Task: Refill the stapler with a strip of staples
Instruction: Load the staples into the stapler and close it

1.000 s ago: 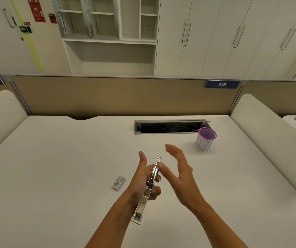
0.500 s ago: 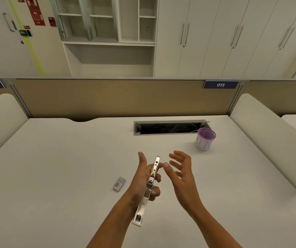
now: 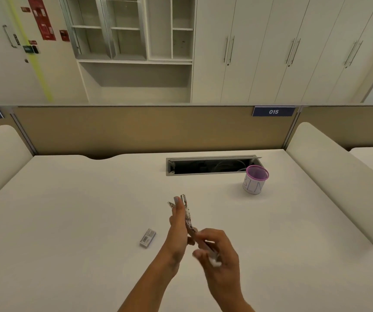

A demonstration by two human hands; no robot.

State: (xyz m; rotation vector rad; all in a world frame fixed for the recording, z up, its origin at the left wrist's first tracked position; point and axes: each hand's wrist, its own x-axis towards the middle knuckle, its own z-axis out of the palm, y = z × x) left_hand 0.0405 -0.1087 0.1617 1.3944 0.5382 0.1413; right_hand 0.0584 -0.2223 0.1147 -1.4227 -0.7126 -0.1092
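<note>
A metal stapler [image 3: 186, 213] is held upright above the white desk [image 3: 68, 210], its tip pointing away from me. My left hand [image 3: 177, 230] lies along its left side and grips it, fingers stretched toward the tip. A second metal part [image 3: 171, 204] sticks out left of my fingertips, so the stapler looks spread apart. My right hand [image 3: 220, 255] is closed around the stapler's near, white-tipped end, which is blurred. A small box of staples [image 3: 147, 238] lies on the desk to the left of my hands. No loose staple strip is visible.
A white cup with a purple rim [image 3: 256, 183] stands at the back right. Behind it is an open cable slot [image 3: 210, 165] in the desk. A tan partition [image 3: 136, 129] closes the far edge, and padded dividers [image 3: 338, 176] flank both sides.
My right hand dropped from beside the stapler's tip to its near end and closed on it. The stapler's near end swung right, and a second metal part now shows at the top.
</note>
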